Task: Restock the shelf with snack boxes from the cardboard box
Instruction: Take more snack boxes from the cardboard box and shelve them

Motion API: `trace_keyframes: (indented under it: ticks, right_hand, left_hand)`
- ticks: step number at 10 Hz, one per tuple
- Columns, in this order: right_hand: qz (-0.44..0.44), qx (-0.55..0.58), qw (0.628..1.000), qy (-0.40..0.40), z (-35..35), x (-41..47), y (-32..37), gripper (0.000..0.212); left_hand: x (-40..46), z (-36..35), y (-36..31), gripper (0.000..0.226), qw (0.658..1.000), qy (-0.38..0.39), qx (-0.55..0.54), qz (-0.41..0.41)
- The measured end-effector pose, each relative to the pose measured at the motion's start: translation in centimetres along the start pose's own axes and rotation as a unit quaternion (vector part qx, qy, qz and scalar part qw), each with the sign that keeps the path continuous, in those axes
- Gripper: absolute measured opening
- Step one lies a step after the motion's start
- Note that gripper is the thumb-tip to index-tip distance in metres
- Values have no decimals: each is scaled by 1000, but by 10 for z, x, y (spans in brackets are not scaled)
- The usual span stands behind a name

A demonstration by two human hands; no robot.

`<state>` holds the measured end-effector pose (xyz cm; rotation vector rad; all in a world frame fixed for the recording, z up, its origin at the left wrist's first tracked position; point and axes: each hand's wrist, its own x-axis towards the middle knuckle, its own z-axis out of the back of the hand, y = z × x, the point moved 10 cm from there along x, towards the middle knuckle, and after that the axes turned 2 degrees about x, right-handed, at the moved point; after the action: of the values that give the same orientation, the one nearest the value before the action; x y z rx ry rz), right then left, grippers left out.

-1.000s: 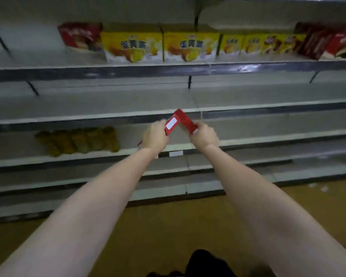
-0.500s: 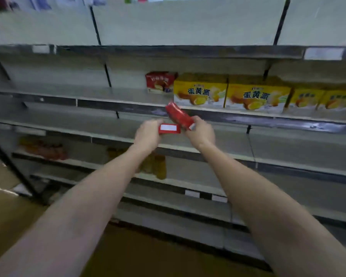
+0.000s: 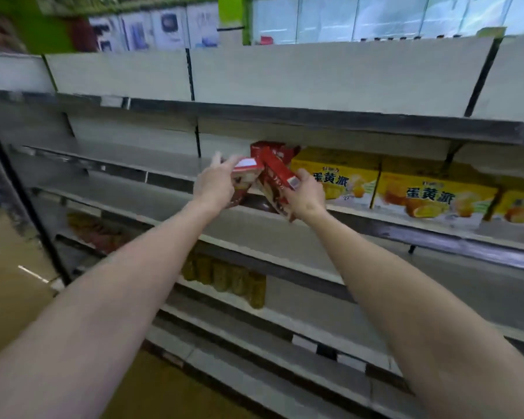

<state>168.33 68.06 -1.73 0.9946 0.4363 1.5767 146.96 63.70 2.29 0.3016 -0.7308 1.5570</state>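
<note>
My left hand holds a red snack box with a white end label, fingers stretched along its side. My right hand grips a second red snack box, tilted, its end label near my thumb. Both boxes are raised to the front edge of the second shelf from the top. Just behind them a red box stands on that shelf, next to large yellow boxes. The cardboard box is out of view.
More yellow boxes fill the shelf to the right. The shelf stretch left of the red box is bare metal. Lower shelves hold yellow-green packets and reddish packets. A dark upright post bounds the rack on the left.
Both hands have lifted the two red boxes from the lower shelves up to the shelf with the yellow boxes. The view has tilted up and moved closer.
</note>
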Motion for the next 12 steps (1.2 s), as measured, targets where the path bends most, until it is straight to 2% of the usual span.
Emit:
trace_keyframes:
  ticks: [1,3,4,5,6,8,9,10,11,12]
  right_hand:
    - [13,9,1000,-8,-11,24,11,52]
    - [33,11,999,-12,-56,81,33,49]
    - [42,-38,998,-13,-87,113,44,44]
    - [30,-85,996,-19,-116,138,50,37]
    - [15,-117,993,-6,-144,160,48,35]
    - [-22,-112,993,0,-170,192,49,41]
    - [-16,-152,988,4,-173,206,50,45]
    - [-16,-197,980,-6,-169,216,48,51]
    - [-34,-215,976,-23,-161,221,41,53]
    - [-47,-234,969,-68,-151,227,34,41]
  left_hand:
    - [36,-5,20,44,999,-9,-42,18]
    - [123,-27,81,37,988,-36,-138,66]
    - [160,-58,106,37,977,5,-196,78]
    - [187,-84,120,26,976,26,-205,62]
    - [210,-101,144,22,978,35,-190,82]
    - [243,-135,192,31,948,46,-263,172]
    - [249,-154,217,39,906,44,-342,244]
    - [249,-188,224,39,895,130,-343,254]
    - [252,-201,224,39,914,172,-308,202]
    - [255,-218,227,41,876,191,-380,225]
